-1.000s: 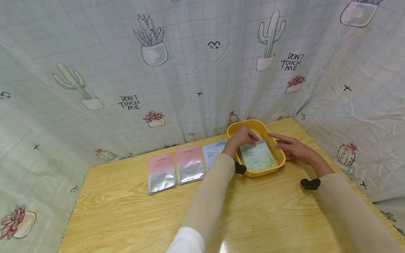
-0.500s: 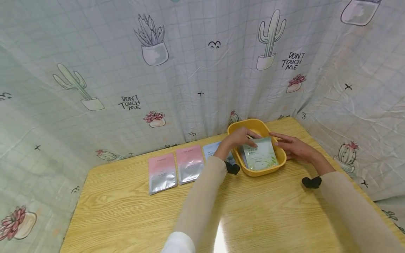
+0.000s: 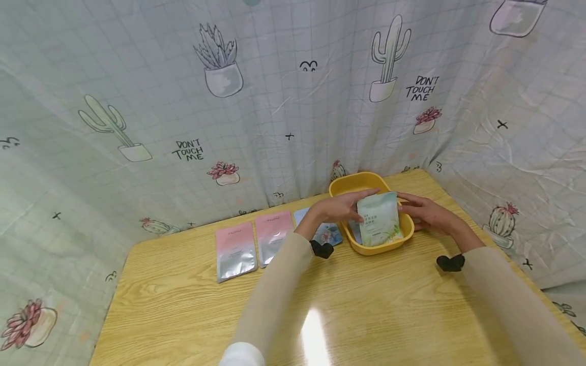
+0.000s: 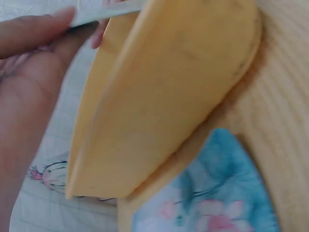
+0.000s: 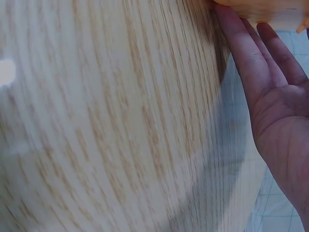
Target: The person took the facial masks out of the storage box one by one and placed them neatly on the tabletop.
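Observation:
My left hand (image 3: 341, 207) pinches a pale green sheet mask packet (image 3: 379, 218) at its upper left side, thumb on the printed front. The packet is tilted up over the yellow plastic basket (image 3: 361, 178). In the left wrist view the packet (image 4: 108, 12) shows edge-on between thumb and fingers, above the rim. Part of another pale packet (image 3: 354, 231) shows inside the basket; the rest is hidden. My right hand (image 3: 430, 216) touches the basket's right side with extended fingers, seen against its wall in the right wrist view.
Left of the basket, a blue flowered packet (image 3: 327, 234) lies partly behind the left wrist. Beside it are two pink-and-silver packets (image 3: 235, 251) in a row on the wooden table (image 3: 183, 315). A cactus-print curtain (image 3: 274, 101) hangs behind the table.
My left hand has drawn back leftward and raised the green packet, which now tilts upward from the basket. More of the blue packet's flowered end shows. The right hand has stayed at the basket's side.

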Tool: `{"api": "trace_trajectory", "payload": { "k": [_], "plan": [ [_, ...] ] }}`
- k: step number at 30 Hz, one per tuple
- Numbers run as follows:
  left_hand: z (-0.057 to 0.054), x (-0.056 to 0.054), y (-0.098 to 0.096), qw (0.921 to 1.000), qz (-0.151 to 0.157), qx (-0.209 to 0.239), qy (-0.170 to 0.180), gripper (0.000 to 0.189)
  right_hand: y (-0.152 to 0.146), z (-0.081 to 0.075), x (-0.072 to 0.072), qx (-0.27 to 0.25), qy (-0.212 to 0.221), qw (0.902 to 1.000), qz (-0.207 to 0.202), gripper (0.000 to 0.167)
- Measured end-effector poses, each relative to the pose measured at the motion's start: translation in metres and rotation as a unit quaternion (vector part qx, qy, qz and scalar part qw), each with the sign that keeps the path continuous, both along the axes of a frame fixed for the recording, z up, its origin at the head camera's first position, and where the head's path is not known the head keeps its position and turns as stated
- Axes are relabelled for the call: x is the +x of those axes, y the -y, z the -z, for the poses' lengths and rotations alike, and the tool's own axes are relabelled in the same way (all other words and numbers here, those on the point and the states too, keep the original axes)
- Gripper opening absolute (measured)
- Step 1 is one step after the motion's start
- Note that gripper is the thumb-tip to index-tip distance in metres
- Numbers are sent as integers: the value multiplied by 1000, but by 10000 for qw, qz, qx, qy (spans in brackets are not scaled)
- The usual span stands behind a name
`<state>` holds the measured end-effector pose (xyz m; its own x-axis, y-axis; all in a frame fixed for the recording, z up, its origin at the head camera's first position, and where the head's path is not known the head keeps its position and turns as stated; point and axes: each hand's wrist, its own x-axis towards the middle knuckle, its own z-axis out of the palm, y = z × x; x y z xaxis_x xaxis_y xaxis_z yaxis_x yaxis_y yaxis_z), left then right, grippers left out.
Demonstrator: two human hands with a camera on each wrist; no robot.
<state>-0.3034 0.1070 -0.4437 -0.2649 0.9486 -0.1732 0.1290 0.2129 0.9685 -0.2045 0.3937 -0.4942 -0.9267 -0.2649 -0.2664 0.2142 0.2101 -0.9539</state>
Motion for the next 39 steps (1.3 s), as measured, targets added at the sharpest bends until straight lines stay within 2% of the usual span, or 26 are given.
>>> {"api": "trace_trajectory", "payload": {
  "k": [4, 8, 10, 14, 17, 20, 22, 25, 29, 31, 35, 37, 39],
  "plan": [
    [6, 6, 6, 9986, -6, 341, 407, 72, -1, 1, 1, -39, -8, 10000, -21, 70],
    [13, 14, 11, 9992, 50, 295, 249, 42, -3, 3, 0, -200, -87, 9996, -152, 64],
    [16, 19, 13, 9996, -33, 266, 95, 35, -3, 3, -1, -264, -162, 9992, -251, 63],
    [20, 29, 14, 9960, -527, 372, -620, 30, -5, 4, -1, -302, -260, 9987, -310, 62],
    [22, 37, 13, 9857, -836, 341, -1421, 26, -5, 4, -1, -281, -235, 9989, -276, 62],
    [23, 45, 10, 9709, -847, 159, -2236, 25, -6, 5, -1, -270, -193, 9990, -285, 62],
    [23, 49, 8, 9607, -787, 45, -2662, 28, -6, 5, -1, -274, -179, 9990, -307, 61],
    [23, 54, 5, 9501, -800, -23, -3016, 27, -6, 6, -1, -284, -200, 9988, -337, 61],
    [21, 59, 2, 9486, -968, 51, -3011, 21, -7, 6, -1, -308, -250, 9985, -370, 60],
    [20, 61, 1, 9489, -1126, 112, -2947, 18, -7, 7, -1, -312, -287, 9982, -413, 60],
    [15, 62, 3, 9443, -1475, 272, -2928, 10, -6, 6, 1, -293, -232, 9987, -353, 62],
    [12, 61, 5, 9410, -1561, 305, -2986, 16, -6, 5, 2, -225, -168, 9993, -257, 64],
    [9, 61, 6, 9420, -1598, 375, -2927, 30, -5, 3, 3, -130, -109, 9998, -118, 66]
  ]
}}
